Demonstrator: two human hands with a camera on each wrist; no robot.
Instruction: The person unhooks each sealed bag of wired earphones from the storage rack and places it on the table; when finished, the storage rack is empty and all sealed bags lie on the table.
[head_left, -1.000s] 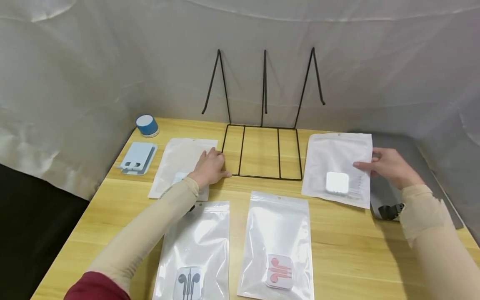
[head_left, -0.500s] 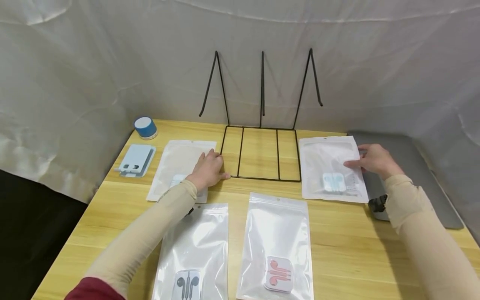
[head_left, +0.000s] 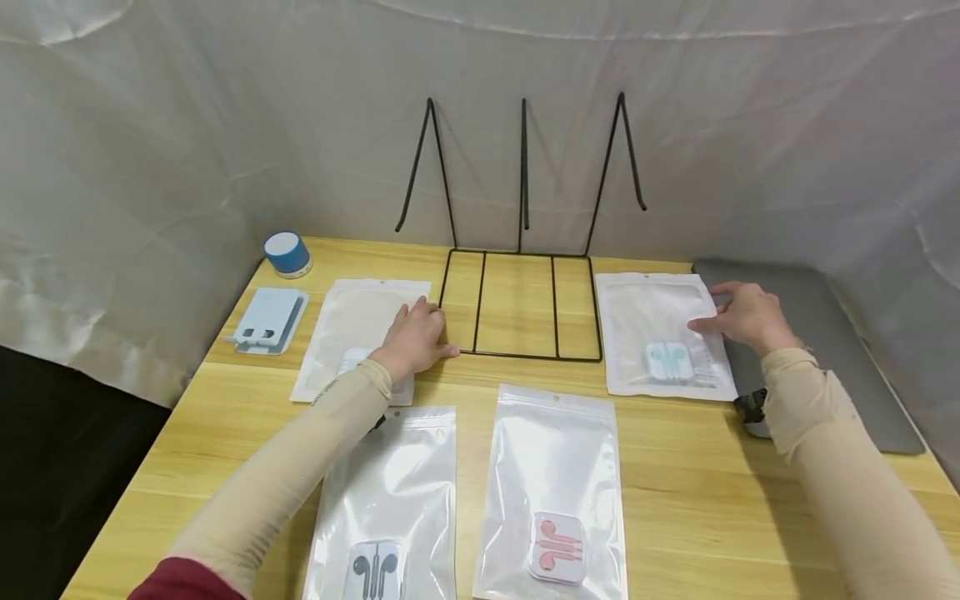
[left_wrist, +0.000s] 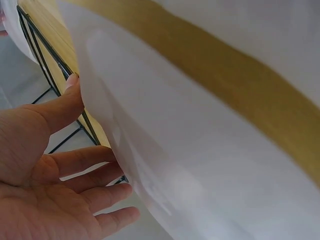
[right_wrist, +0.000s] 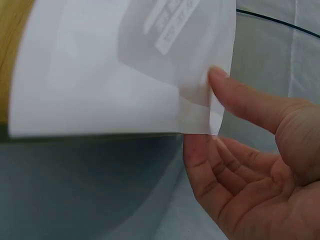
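On the right of the table lies a white zip bag [head_left: 648, 308] with pale green earphones in a clear case [head_left: 669, 361]. My right hand [head_left: 750, 317] pinches its right edge, thumb on top and fingers below; the right wrist view shows the lifted bag corner [right_wrist: 200, 115] between them. At the left, my left hand [head_left: 416, 337] is at the right edge of another white bag [head_left: 360, 312], partly covering it. Its fingers [left_wrist: 102, 197] are spread loosely along that edge, the thumb beside the black wire rack [head_left: 522, 167].
Nearer the front lie a bag with dark grey earphones [head_left: 420, 492] and one with pink earphones [head_left: 555, 467]. A blue round speaker [head_left: 287, 254] and a light blue flat device [head_left: 268, 318] stand at the far left. A grey flat slab [head_left: 810, 350] lies under my right hand.
My right hand has moved left and lowered its bag, which lies flatter and closer to the rack. The left hand has stayed in place.
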